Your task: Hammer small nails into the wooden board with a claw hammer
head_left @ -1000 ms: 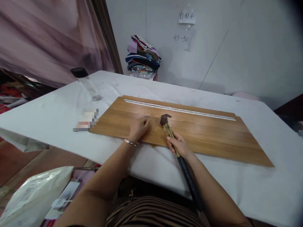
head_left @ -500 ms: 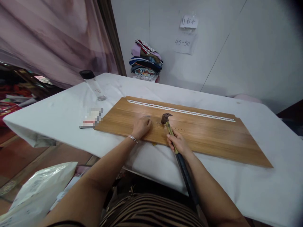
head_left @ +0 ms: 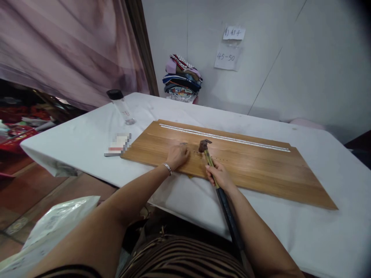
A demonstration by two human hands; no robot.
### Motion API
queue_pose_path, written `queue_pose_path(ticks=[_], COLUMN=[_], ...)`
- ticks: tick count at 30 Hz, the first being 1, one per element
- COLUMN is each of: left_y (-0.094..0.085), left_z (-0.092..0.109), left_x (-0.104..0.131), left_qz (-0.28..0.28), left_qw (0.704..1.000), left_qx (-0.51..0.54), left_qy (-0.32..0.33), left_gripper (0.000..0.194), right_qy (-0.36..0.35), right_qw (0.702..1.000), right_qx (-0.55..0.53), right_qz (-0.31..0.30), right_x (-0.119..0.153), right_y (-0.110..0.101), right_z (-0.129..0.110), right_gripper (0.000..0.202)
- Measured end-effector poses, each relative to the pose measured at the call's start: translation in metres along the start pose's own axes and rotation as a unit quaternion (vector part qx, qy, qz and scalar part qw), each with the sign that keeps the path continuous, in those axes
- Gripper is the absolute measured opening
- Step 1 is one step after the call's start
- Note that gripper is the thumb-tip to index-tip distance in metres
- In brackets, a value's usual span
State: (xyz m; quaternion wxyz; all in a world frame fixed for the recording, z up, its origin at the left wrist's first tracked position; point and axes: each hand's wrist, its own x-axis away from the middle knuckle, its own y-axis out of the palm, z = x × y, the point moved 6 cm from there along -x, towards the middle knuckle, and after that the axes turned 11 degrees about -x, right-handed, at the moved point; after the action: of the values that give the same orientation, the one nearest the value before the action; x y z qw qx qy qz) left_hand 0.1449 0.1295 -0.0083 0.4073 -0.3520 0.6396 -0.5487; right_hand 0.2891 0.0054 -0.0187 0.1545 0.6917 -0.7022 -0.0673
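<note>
A brown wooden board [head_left: 261, 173] lies flat across the table before me. My right hand [head_left: 218, 173] is wrapped round the handle of a hammer [head_left: 202, 146], whose rusty claw head is over the middle of the board. The yellowish upper handle runs into a long dark grip that points back toward my body. My left hand [head_left: 176, 156] rests on the board left of the hammer head, its fingers curled together; what they pinch, if anything, is hidden. Thin metal nails [head_left: 183, 144] show just beyond its knuckles. A row of small dark nail heads or holes [head_left: 222, 159] runs along the board.
Two white measuring strips [head_left: 226, 138] lie along the board's far edge. A clear bottle [head_left: 125, 110] with a black lid and a blurred box [head_left: 118, 144] stand left on the white-covered table [head_left: 72, 131]. Folded clothes [head_left: 182, 79] are stacked by the wall.
The view has shifted slightly, so things sit a little further right. Both hands and the hammer keep nearly the same places on the board.
</note>
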Motion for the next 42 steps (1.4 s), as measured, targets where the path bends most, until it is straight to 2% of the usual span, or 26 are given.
queue_pose_path(ticks=[14, 42], left_y=[0.0009, 0.0024], left_z=[0.0012, 0.0001], left_x=[-0.0006, -0.0016], left_qz=[-0.015, -0.022], left_qw=[1.0, 1.0], left_qx=[0.001, 0.017], left_qy=[0.001, -0.006], left_gripper=[0.043, 0.041], right_qy=[0.007, 0.004], right_qw=[1.0, 1.0], right_qx=[-0.001, 0.005], right_qz=[0.005, -0.001], right_x=[-0.0011, -0.0005], right_y=[-0.0027, -0.0015], right_z=[0.0024, 0.0013], right_gripper=[0.028, 0.028])
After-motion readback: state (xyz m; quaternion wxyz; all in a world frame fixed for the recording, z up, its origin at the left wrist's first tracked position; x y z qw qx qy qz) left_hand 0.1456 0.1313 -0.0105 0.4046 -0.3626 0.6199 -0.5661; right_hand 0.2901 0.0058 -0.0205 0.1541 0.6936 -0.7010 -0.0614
